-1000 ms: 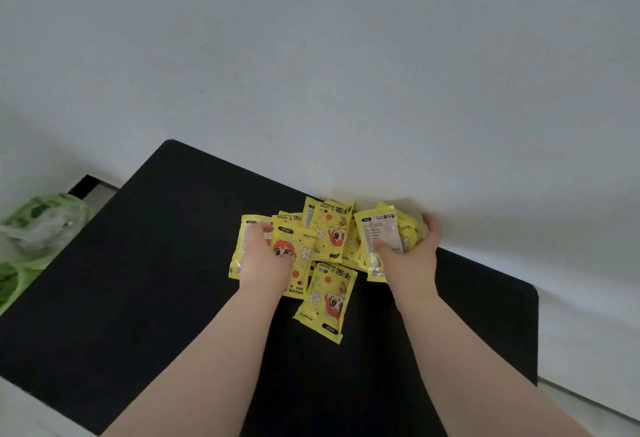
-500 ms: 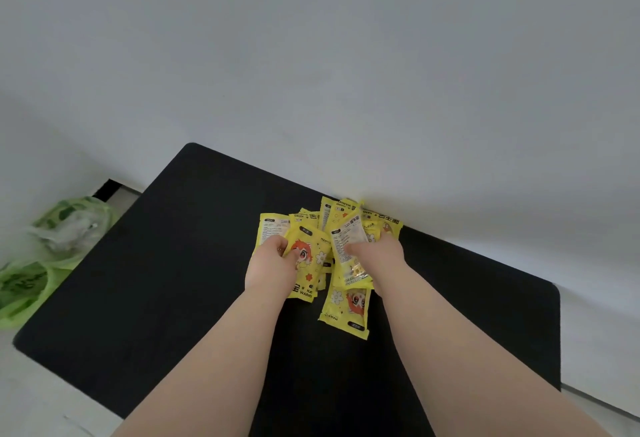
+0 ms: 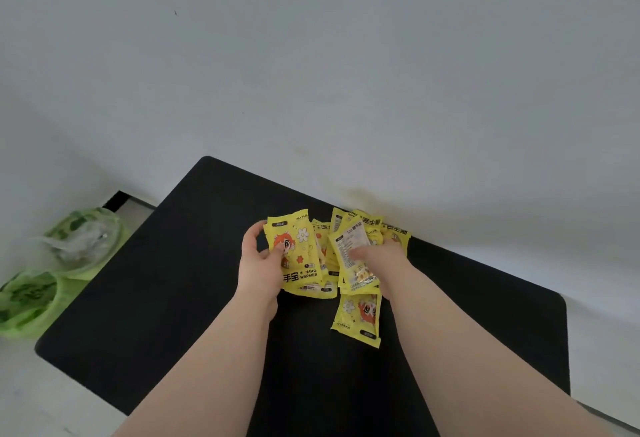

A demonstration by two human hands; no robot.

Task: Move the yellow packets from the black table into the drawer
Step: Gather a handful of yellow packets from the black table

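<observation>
From the head view, a black table (image 3: 173, 298) sits against a white wall (image 3: 346, 72), its far edge touching the wall. A pile of yellow packets (image 3: 367, 228) lies near the table's 12 o'clock edge, just beside the wall. The left hand (image 3: 258, 268) grips a front-facing packet (image 3: 298, 253) printed "HAND WARMER", thumb pressed on its face and fingers curled round its left edge; more packets are stacked under it. The right hand (image 3: 384, 260) lies at 3 o'clock from the left, closed on a back-facing packet (image 3: 351, 253) with small print, fingertips on its face; whether it grips others beneath cannot be told. One loose packet (image 3: 358, 318) lies flat on the table at 6 o'clock from the pile, between the two forearms, touching neither. At 9 o'clock, off the table on the pale floor, stand two green bags (image 3: 52, 270). No drawer shows in this view.
</observation>
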